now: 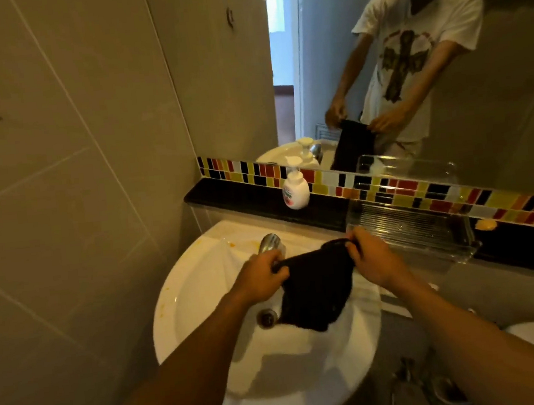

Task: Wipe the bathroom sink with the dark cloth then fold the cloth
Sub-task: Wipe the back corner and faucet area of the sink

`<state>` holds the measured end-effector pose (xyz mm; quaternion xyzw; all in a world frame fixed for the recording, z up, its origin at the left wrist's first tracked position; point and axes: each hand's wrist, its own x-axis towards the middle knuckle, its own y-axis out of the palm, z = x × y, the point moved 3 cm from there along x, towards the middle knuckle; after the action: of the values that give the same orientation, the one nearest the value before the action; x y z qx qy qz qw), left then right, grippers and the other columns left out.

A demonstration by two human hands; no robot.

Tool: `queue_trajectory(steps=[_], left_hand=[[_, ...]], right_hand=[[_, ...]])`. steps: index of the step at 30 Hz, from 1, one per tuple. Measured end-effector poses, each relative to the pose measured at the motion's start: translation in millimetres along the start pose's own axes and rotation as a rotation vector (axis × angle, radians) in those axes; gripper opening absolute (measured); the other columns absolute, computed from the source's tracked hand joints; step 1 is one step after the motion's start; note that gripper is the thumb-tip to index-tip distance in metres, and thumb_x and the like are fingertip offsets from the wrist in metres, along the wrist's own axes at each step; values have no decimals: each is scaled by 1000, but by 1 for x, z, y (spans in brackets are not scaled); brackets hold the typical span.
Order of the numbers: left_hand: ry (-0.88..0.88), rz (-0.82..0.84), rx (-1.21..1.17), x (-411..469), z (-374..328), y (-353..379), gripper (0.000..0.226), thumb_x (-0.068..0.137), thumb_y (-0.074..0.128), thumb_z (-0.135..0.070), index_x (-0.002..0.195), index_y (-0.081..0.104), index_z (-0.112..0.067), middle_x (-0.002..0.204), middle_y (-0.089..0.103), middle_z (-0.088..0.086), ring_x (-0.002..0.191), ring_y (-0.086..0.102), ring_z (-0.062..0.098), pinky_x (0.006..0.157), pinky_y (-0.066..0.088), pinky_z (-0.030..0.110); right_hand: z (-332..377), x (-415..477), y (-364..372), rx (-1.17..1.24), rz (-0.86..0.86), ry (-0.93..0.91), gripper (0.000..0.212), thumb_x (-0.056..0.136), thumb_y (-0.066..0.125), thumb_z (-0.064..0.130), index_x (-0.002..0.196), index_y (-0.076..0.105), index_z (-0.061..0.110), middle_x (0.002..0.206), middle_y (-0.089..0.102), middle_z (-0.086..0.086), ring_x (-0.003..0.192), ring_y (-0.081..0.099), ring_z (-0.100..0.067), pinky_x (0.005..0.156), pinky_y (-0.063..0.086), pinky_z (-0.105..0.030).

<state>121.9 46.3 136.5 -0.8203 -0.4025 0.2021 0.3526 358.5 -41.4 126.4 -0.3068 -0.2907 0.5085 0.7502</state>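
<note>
Looks like the fold step: both hands pinch the top edge of the dark cloth, which hangs over the sink basin, lower end near the drain. To fold clean: pull the top edge taut, match corners, keep the tail off the basin. Orange stains near the faucet, at the rim's back edge, may need another wipe. Left hand and right hand closed on opposite corners, knuckles up, forearms converging over the front rim.

Dark cloth hanging crumpled, stretched by top corners above white round sink basin.
</note>
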Motion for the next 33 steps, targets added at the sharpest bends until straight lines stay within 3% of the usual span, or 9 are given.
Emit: queue_trajectory(steps=[3, 7, 10, 14, 19, 21, 26, 30, 33], left_hand=[[-15, -84, -56, -6, 3, -54, 9, 89, 60, -20, 94, 62, -13, 90, 68, 10, 85, 66, 23, 85, 55, 47], [-54, -128, -110, -20, 11, -111, 14, 90, 60, -14, 102, 63, -7, 99, 65, 14, 95, 64, 26, 86, 53, 40], [-83, -182, -130, -37, 23, -144, 12, 90, 60, -13, 102, 64, -10, 96, 64, 9, 91, 61, 19, 76, 48, 26], [-132, -227, -144, -67, 49, -181, 15, 91, 59, -8, 103, 65, -2, 101, 64, 21, 95, 62, 29, 89, 51, 42], [-177, -319, -129, -98, 87, -233, 16, 89, 61, -8, 103, 65, 0, 95, 63, 19, 83, 60, 23, 70, 51, 29], [-195, -340, -99, -112, 106, -247, 18, 89, 62, -10, 104, 67, -1, 99, 64, 17, 88, 60, 24, 74, 51, 30], [-270, -319, -13, -140, 156, -260, 17, 87, 65, -8, 103, 69, -4, 99, 65, 11, 93, 59, 19, 75, 45, 22], [-355, -244, 44, -149, 199, -248, 18, 87, 65, -10, 102, 71, -2, 103, 70, 16, 98, 64, 28, 87, 49, 35], [-409, -158, 112, -147, 233, -226, 19, 90, 62, -15, 104, 70, -6, 105, 70, 14, 101, 64, 29, 91, 50, 38]], right_hand=[[39, 21, -10, -184, 68, -169, 15, 95, 50, 32, 110, 53, 31, 95, 54, 13, 82, 52, -1, 64, 37, -15], [81, 39, -7, -419, 106, -328, 21, 93, 54, 30, 113, 55, 25, 107, 59, 2, 86, 50, -6, 73, 40, -20], [110, 46, 4, -435, 101, -368, 20, 93, 55, 32, 111, 57, 25, 108, 62, 0, 92, 59, -14, 74, 44, -25], [153, 58, 27, -447, 161, -473, 17, 93, 53, 35, 108, 57, 26, 103, 61, 1, 89, 58, -13, 71, 44, -25], [209, 75, 55, -453, 226, -591, 20, 93, 51, 37, 109, 56, 27, 103, 57, 3, 90, 57, -13, 79, 52, -33], [229, 75, 72, -446, 255, -626, 19, 93, 52, 37, 108, 57, 26, 98, 54, 5, 89, 57, -15, 76, 50, -34], [252, 76, 124, -391, 481, -512, 22, 91, 58, 33, 109, 64, 22, 96, 59, 4, 93, 57, -14, 81, 46, -31], [249, 71, 170, -388, 589, -451, 24, 92, 58, 25, 113, 65, 16, 111, 63, -5, 102, 57, -20, 87, 43, -32], [229, 67, 210, -352, 631, -355, 20, 91, 58, 18, 108, 66, 11, 110, 65, -9, 103, 58, -24, 82, 41, -26]])
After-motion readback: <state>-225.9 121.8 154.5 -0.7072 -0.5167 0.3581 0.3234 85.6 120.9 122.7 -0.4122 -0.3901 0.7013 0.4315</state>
